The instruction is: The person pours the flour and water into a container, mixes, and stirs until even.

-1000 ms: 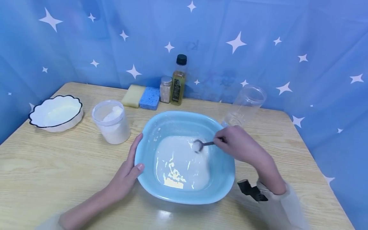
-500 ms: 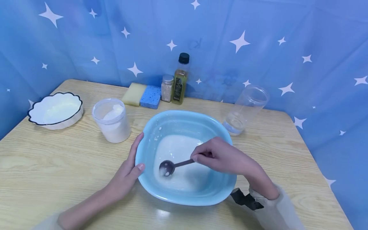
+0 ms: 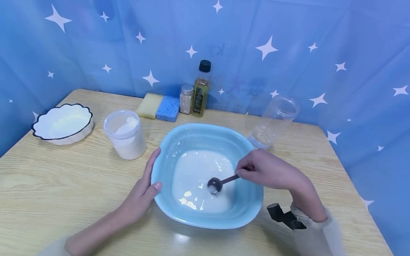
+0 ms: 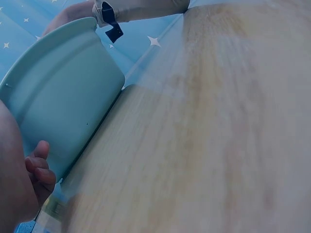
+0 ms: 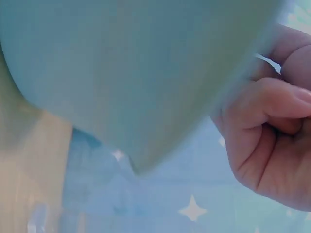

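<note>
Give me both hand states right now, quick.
Left hand: open, fingers straight, resting against the rim of the blue basin.
Right hand: closed, pinching the handle of the spoon in the white liquid.

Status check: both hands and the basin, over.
Left hand braces the blue basin by its rim. Right hand pinches the spoon, bowl dipped in the white liquid. Nothing in the way.
</note>
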The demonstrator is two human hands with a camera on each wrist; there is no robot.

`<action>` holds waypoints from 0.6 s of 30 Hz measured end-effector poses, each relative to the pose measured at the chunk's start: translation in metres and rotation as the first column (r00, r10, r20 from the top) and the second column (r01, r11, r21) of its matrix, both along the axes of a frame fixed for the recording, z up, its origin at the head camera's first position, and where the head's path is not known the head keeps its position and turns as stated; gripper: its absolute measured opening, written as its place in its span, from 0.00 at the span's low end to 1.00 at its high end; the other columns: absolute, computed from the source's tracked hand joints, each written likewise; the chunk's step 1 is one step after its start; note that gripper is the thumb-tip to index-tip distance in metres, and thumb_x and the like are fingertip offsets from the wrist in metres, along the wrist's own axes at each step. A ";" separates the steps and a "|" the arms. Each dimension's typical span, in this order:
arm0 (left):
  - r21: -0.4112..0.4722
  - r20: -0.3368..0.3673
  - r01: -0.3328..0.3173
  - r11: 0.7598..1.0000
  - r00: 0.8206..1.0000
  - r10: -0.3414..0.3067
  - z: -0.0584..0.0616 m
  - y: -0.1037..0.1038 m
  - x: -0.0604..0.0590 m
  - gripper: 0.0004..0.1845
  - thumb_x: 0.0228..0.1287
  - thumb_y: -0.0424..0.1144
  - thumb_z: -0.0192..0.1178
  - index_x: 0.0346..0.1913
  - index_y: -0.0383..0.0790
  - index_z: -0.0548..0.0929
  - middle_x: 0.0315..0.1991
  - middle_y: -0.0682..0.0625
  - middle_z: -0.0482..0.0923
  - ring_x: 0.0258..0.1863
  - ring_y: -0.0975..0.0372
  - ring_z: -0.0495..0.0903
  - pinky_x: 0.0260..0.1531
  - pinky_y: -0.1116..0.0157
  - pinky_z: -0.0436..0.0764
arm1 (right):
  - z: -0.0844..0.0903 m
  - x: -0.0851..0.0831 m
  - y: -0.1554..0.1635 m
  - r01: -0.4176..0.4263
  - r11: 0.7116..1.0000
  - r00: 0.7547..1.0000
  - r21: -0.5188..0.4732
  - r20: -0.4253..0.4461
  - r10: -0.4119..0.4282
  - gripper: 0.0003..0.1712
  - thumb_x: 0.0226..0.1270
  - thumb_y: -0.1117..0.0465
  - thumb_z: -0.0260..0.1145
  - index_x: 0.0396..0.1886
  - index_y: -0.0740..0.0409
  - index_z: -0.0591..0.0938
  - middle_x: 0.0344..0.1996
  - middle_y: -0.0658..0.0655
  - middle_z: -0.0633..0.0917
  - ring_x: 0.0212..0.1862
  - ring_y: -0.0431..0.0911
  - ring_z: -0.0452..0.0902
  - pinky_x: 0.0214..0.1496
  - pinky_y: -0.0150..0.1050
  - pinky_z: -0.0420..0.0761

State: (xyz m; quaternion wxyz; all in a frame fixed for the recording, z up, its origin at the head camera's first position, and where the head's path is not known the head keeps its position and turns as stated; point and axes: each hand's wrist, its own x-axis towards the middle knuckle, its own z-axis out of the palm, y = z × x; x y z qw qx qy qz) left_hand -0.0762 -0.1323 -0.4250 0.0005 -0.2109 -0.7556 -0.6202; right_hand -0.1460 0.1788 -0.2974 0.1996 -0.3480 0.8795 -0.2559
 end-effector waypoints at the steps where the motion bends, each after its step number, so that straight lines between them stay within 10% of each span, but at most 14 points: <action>1: 0.001 0.003 -0.002 1.000 1.000 0.002 0.000 0.000 0.000 0.37 0.69 0.33 0.42 0.74 0.58 0.37 0.74 0.50 0.40 0.58 0.46 0.69 0.45 0.60 0.79 | 0.001 0.000 0.002 0.004 1.000 1.000 0.002 -0.009 -0.004 0.14 0.64 0.67 0.56 0.21 0.50 0.81 0.12 0.41 0.65 0.15 0.33 0.54 0.17 0.28 0.59; 10: -0.023 0.008 -0.016 1.000 1.000 0.016 -0.001 -0.003 0.001 0.37 0.69 0.33 0.41 0.74 0.58 0.36 0.74 0.50 0.40 0.59 0.47 0.68 0.47 0.59 0.78 | -0.012 0.004 -0.025 -0.106 0.985 0.993 -0.134 0.031 0.111 0.11 0.66 0.65 0.58 0.27 0.51 0.84 0.13 0.41 0.68 0.15 0.33 0.57 0.17 0.26 0.60; 18: -0.009 -0.004 0.004 1.000 1.000 -0.004 -0.001 -0.001 0.000 0.37 0.69 0.32 0.41 0.74 0.58 0.37 0.74 0.50 0.40 0.58 0.46 0.68 0.47 0.60 0.78 | -0.003 0.004 -0.005 -0.066 0.998 0.998 -0.025 0.024 0.067 0.16 0.60 0.70 0.55 0.18 0.51 0.78 0.12 0.41 0.62 0.16 0.33 0.54 0.18 0.27 0.59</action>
